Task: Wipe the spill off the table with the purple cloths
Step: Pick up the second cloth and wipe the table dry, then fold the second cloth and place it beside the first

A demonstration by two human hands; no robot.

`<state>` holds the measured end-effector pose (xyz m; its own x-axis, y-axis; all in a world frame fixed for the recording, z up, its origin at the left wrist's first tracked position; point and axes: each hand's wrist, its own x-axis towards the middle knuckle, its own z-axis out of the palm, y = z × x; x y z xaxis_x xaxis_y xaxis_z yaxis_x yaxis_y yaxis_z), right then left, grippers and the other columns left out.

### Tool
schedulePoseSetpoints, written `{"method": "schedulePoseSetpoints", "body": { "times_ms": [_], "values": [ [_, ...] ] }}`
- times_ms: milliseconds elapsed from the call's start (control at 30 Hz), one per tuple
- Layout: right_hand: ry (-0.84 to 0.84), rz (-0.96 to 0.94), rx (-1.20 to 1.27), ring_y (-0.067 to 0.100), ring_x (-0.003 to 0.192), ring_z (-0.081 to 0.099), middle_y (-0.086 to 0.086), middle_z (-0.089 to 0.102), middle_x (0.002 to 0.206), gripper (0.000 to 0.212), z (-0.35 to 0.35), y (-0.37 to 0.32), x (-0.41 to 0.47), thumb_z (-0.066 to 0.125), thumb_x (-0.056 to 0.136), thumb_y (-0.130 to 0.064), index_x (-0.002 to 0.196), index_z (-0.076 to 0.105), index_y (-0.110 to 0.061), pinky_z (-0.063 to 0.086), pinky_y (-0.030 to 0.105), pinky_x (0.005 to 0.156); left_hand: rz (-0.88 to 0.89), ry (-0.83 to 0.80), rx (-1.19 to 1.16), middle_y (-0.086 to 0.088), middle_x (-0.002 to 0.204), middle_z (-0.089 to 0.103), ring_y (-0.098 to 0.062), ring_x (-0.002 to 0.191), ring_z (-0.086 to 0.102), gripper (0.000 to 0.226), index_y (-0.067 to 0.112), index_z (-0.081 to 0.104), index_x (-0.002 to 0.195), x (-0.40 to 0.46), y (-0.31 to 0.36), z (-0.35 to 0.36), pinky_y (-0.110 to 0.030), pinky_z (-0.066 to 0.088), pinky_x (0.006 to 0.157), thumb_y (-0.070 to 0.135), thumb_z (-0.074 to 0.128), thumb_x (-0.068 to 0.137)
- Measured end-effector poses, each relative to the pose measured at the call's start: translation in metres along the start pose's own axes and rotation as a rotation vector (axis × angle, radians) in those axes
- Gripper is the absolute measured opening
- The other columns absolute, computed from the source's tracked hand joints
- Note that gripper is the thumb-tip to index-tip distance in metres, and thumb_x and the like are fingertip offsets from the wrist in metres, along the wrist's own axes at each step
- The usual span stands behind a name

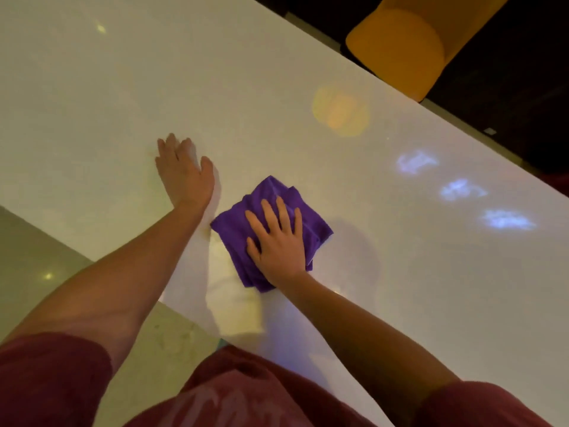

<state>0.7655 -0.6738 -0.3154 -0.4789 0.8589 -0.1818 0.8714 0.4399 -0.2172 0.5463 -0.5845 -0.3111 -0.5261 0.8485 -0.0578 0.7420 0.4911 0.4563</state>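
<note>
1. A glossy white tabletop [277, 87] fills most of the view, seen from above by a person in dark red sleeves.
2. The right hand [278, 238] lies flat, fingers spread, pressing down on a folded purple cloth [234, 229] near the tabletop's near edge.
3. The left hand [183, 174] rests open and flat on the bare tabletop, just beside the cloth, holding nothing.
4. A faint yellowish smear [228, 272] shows on the surface by the cloth's near left edge.
5. A yellow chair [409, 44] stands beyond the far edge.
6. No containers are visible.
</note>
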Motion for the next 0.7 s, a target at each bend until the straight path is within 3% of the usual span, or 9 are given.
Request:
{"method": "schedulePoseSetpoints", "body": {
  "times_ms": [167, 267, 367, 433, 533, 600, 700],
  "values": [
    [-0.050, 0.008, -0.014, 0.039, 0.142, 0.053, 0.009, 0.059, 0.151, 0.041, -0.010, -0.023, -0.060, 0.065, 0.099, -0.037, 0.139, 0.064, -0.027, 0.048, 0.063, 0.110, 0.109, -0.160, -0.142, -0.018, 0.138, 0.062, -0.036, 0.133, 0.055, 0.029, 0.003, 0.068, 0.126, -0.048, -0.029, -0.035, -0.040, 0.038, 0.115, 0.011, 0.060, 0.099],
    [-0.177, 0.031, 0.072, 0.037, 0.140, 0.049, 0.009, 0.055, 0.152, 0.039, -0.021, -0.034, -0.064, 0.058, 0.103, -0.030, 0.142, 0.058, -0.026, 0.046, 0.053, 0.110, -0.003, -0.306, -0.253, -0.011, 0.130, 0.067, -0.026, 0.114, 0.062, 0.026, 0.011, 0.069, 0.125, -0.041, -0.040, -0.063, -0.035, 0.046, 0.100, 0.022, 0.060, 0.102],
    [-0.257, 0.198, 0.390, 0.026, 0.126, 0.059, 0.001, 0.063, 0.139, 0.046, -0.055, -0.053, -0.028, 0.066, 0.095, -0.029, 0.141, 0.061, -0.030, 0.048, 0.034, 0.099, -0.076, -0.543, -0.336, -0.008, 0.126, 0.070, -0.023, 0.108, 0.064, 0.020, 0.019, 0.068, 0.117, -0.017, -0.046, -0.095, -0.035, 0.047, 0.096, 0.028, 0.057, 0.104],
    [-0.167, 0.267, 0.572, 0.021, 0.113, 0.065, -0.005, 0.068, 0.127, 0.047, -0.087, -0.076, 0.013, 0.072, 0.088, -0.028, 0.134, 0.065, -0.034, 0.051, 0.031, 0.095, -0.083, -0.713, -0.403, -0.006, 0.122, 0.072, -0.025, 0.109, 0.068, 0.021, 0.021, 0.067, 0.113, -0.001, -0.051, -0.116, -0.040, 0.051, 0.097, 0.036, 0.055, 0.105],
    [0.060, 0.270, 0.783, 0.010, 0.100, 0.064, -0.018, 0.064, 0.115, 0.049, -0.127, -0.126, 0.077, 0.078, 0.085, -0.026, 0.129, 0.061, -0.039, 0.058, 0.029, 0.088, -0.057, -0.843, -0.514, 0.000, 0.117, 0.075, -0.021, 0.109, 0.071, 0.052, 0.022, 0.069, 0.124, 0.027, -0.061, -0.155, -0.036, 0.055, 0.092, 0.063, 0.043, 0.103],
    [0.152, 0.259, 0.906, 0.007, 0.098, 0.065, -0.024, 0.060, 0.112, 0.058, -0.144, -0.167, 0.117, 0.081, 0.083, -0.025, 0.131, 0.055, -0.043, 0.058, 0.016, 0.075, -0.070, -0.844, -0.709, 0.003, 0.115, 0.078, -0.016, 0.107, 0.074, 0.057, 0.031, 0.070, 0.124, 0.050, -0.076, -0.187, -0.036, 0.057, 0.093, 0.072, 0.039, 0.099],
    [0.223, 0.260, 0.988, 0.001, 0.097, 0.064, -0.022, 0.060, 0.117, 0.067, -0.157, -0.224, 0.171, 0.083, 0.086, -0.026, 0.143, 0.049, -0.040, 0.050, 0.003, 0.063, -0.016, -0.749, -0.865, 0.006, 0.116, 0.079, -0.013, 0.111, 0.073, 0.041, 0.032, 0.071, 0.119, 0.093, -0.103, -0.240, -0.035, 0.057, 0.098, 0.063, 0.055, 0.097]
  ]
}}
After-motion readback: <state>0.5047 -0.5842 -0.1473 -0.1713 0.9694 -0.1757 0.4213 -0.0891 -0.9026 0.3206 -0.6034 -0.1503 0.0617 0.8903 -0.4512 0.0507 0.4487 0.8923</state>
